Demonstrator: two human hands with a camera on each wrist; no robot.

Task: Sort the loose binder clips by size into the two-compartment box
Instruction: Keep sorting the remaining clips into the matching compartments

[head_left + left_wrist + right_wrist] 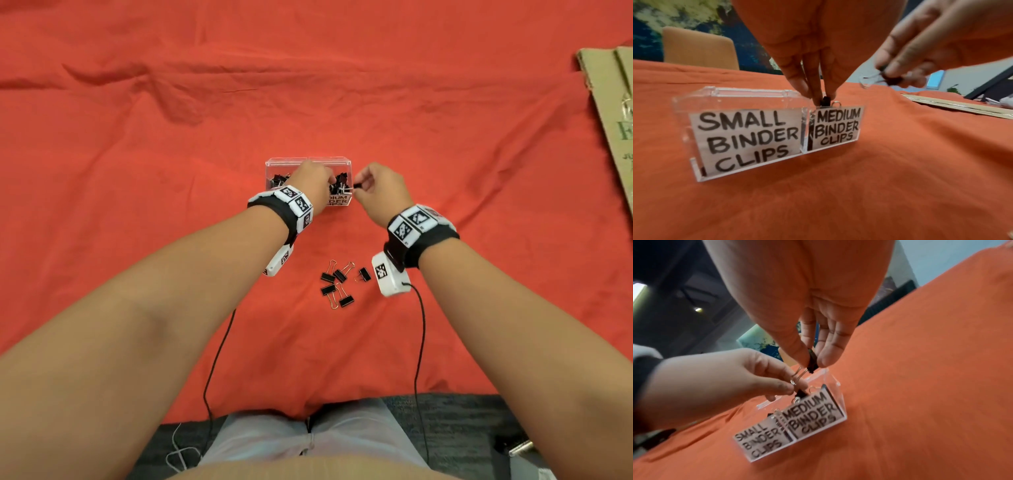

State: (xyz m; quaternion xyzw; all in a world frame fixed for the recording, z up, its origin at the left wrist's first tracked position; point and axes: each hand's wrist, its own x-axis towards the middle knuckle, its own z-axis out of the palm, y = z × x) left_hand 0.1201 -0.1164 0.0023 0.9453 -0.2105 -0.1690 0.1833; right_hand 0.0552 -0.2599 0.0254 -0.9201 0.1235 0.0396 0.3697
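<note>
A clear two-compartment box (pixel 291 161) stands on the red cloth, labelled "SMALL BINDER CLIPS" on the left (pixel 748 134) and "MEDIUM BINDER CLIPS" on the right (pixel 813 417). Both compartments hold black clips. My left hand (pixel 823 97) pinches a black binder clip (pixel 825 101) just above the medium compartment's rim. My right hand (pixel 356 186) hovers at the box's right side and pinches another black clip (pixel 812 362) with silver wire handles. Several loose black clips (pixel 337 284) lie on the cloth nearer to me, between my wrists.
Flattened cardboard (pixel 613 113) lies at the far right edge of the cloth. Two black cables (pixel 219 349) trail from the wrist cameras toward my lap. An orange chair (pixel 698 48) stands beyond the table.
</note>
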